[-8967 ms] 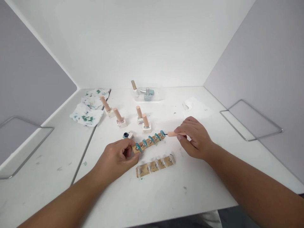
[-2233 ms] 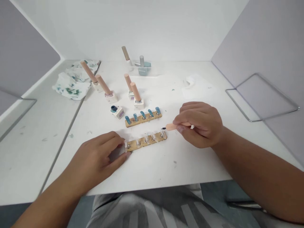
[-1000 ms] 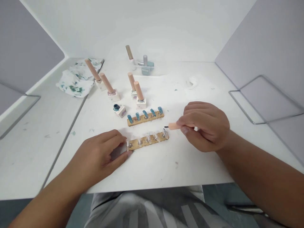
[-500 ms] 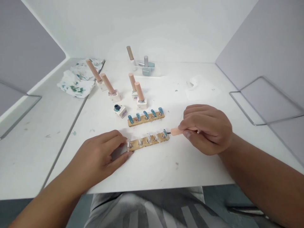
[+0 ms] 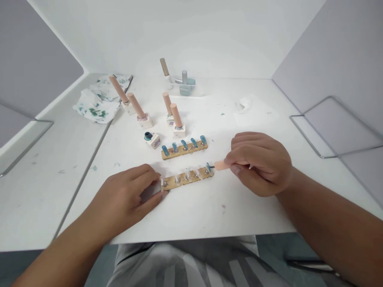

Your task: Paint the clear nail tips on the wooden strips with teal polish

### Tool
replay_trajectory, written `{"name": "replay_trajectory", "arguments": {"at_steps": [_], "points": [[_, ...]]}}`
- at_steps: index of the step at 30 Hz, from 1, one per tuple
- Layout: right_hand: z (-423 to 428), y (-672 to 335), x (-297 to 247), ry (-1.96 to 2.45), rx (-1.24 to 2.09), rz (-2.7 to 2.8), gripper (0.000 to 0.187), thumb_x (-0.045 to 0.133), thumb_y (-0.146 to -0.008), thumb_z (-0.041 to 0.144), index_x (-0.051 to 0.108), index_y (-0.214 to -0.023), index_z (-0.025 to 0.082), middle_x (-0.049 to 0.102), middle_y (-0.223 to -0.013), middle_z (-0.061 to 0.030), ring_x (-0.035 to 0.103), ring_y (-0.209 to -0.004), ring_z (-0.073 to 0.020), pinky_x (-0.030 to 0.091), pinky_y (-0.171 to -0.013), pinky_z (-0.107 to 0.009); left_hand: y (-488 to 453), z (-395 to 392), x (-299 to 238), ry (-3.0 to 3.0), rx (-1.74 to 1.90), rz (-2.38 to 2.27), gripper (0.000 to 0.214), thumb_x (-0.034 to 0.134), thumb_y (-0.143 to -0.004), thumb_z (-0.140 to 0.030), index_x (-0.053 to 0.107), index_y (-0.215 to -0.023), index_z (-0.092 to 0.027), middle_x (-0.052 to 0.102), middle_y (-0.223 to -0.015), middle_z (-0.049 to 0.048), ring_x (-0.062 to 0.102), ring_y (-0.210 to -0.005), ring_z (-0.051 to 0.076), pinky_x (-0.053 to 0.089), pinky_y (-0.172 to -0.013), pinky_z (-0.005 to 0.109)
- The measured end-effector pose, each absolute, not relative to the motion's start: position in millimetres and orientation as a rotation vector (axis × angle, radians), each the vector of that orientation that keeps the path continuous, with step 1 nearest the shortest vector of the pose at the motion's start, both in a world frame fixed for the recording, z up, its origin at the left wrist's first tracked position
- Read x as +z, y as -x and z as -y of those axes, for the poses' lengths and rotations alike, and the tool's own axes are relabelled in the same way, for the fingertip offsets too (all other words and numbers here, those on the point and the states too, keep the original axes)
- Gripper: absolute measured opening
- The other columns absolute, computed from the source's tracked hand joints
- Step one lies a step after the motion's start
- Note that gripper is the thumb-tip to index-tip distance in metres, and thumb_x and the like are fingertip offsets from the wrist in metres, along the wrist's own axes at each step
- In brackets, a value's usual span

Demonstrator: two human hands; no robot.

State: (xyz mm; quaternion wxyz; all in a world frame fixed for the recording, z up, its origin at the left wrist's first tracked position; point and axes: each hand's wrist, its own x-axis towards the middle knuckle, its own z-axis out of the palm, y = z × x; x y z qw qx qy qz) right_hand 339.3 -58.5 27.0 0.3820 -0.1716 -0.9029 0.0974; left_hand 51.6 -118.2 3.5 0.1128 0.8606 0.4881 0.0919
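My left hand (image 5: pixel 133 195) grips the left end of the nearer wooden nail display strip (image 5: pixel 188 179) between thumb and fingers. Several false nails stand on this strip; most are clear, and the rightmost false nail (image 5: pixel 208 169) carries blue-green polish. Pinched in my right hand (image 5: pixel 260 163) is a nail polish brush (image 5: pixel 221 165) with a peach handle, its dark tip at that rightmost nail. Behind lies a second wooden strip (image 5: pixel 185 150) bearing several blue-green nails. An uncapped white polish bottle (image 5: pixel 152 139) with a dark, stained neck stands to its left.
Several white bottles with long peach caps (image 5: pixel 178 121) stand beyond the strips. A clear tray (image 5: pixel 194 92) at the back holds more bottles. Stained tissues (image 5: pixel 97 107) lie left, a crumpled white tissue (image 5: pixel 243 104) right. Wire brackets (image 5: pixel 324 156) jut from both side panels.
Both hands hold nearly the same places. The brush tip stays at the rightmost nail of the nearer strip, with only a very slight shift of the view.
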Motion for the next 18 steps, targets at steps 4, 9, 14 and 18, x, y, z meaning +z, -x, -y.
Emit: {"name": "replay_trajectory", "arguments": {"at_steps": [4, 9, 14, 18], "points": [[57.2, -337.5, 24.7, 0.478, 0.192, 2.392, 0.013, 0.045, -0.070, 0.007, 0.048, -0.074, 0.019, 0.040, -0.051, 0.0064, 0.031, -0.045, -0.0083, 0.029, -0.049, -0.024, -51.8, 117.3, 3.1, -2.518, 0.254, -1.426, 0.020, 0.049, -0.086, -0.037, 0.054, -0.094, -0.019, 0.061, -0.092, 0.0058, 0.058, -0.072, 0.017, 0.045, -0.062, 0.031], [60.0, -338.5, 29.3, 0.382, 0.375, 2.368, 0.015, 0.041, -0.072, 0.007, 0.047, -0.072, 0.020, 0.037, -0.048, 0.0065, 0.029, -0.042, -0.0082, 0.027, -0.046, -0.024, -50.9, 117.4, 4.1, -2.514, 0.251, -1.423, 0.020, 0.050, -0.086, -0.037, 0.054, -0.095, -0.019, 0.061, -0.092, 0.0062, 0.058, -0.073, 0.018, 0.045, -0.062, 0.031], [60.0, -338.4, 28.4, 0.474, 0.281, 2.275, 0.015, 0.043, -0.071, 0.005, 0.047, -0.073, 0.020, 0.038, -0.049, 0.0062, 0.030, -0.043, -0.0082, 0.028, -0.047, -0.024, -51.3, 117.9, 4.9, -2.524, 0.249, -1.423, 0.021, 0.049, -0.087, -0.037, 0.054, -0.094, -0.018, 0.061, -0.092, 0.0070, 0.058, -0.073, 0.018, 0.045, -0.063, 0.031], [58.6, -337.3, 25.3, 0.526, 0.218, 2.329, 0.015, 0.044, -0.070, 0.005, 0.047, -0.075, 0.020, 0.041, -0.050, 0.0059, 0.031, -0.045, -0.0086, 0.029, -0.050, -0.025, -51.8, 118.2, 4.9, -2.530, 0.248, -1.416, 0.022, 0.050, -0.086, -0.037, 0.054, -0.094, -0.018, 0.061, -0.092, 0.0074, 0.058, -0.074, 0.019, 0.046, -0.063, 0.032]]}}
